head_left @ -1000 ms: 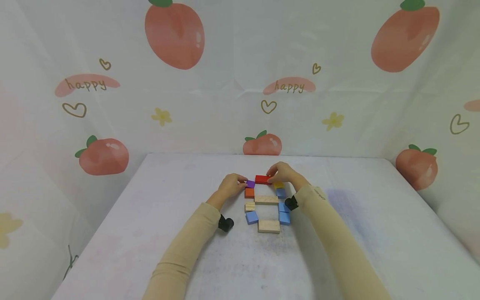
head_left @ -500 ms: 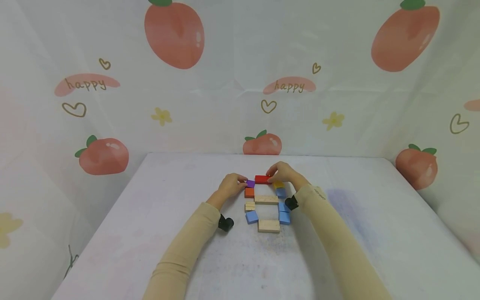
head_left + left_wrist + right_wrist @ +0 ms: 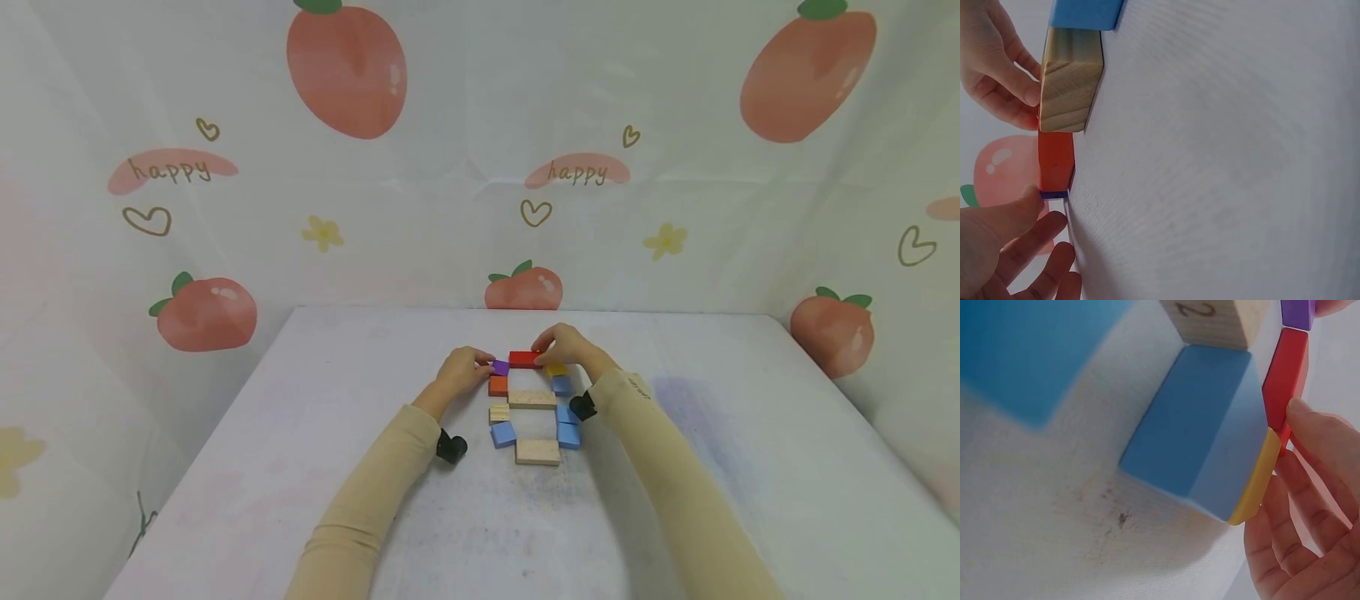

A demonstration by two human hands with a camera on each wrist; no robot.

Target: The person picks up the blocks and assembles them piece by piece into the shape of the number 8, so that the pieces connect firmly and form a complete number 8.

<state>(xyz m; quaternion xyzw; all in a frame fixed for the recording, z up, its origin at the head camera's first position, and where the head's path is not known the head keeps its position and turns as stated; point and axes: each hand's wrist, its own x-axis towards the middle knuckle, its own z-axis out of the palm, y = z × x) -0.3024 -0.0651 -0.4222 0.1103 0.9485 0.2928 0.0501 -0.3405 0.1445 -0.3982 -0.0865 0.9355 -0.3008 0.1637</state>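
Note:
My left hand [image 3: 461, 371] is at the upper left of a ring of blocks and pinches a small purple block [image 3: 501, 367] between thumb and finger. At the upper right, my right hand [image 3: 567, 344] pinches the right end of a long red block [image 3: 523, 359]. In the right wrist view the thumb lies on the red block [image 3: 1286, 378], with the other fingers beside the yellow block [image 3: 1254, 481]. An orange-red block [image 3: 498, 386] lies just below the purple one. In the left wrist view only a thin purple edge shows by the left thumb.
A plain wooden block [image 3: 532, 399] crosses the ring's middle, and another wooden block [image 3: 537, 452] lies at its near end. Blue blocks [image 3: 568, 436] line the right side. A small wooden block [image 3: 499, 413] and a blue block [image 3: 503, 434] stand on the left. A printed cloth hangs behind the table.

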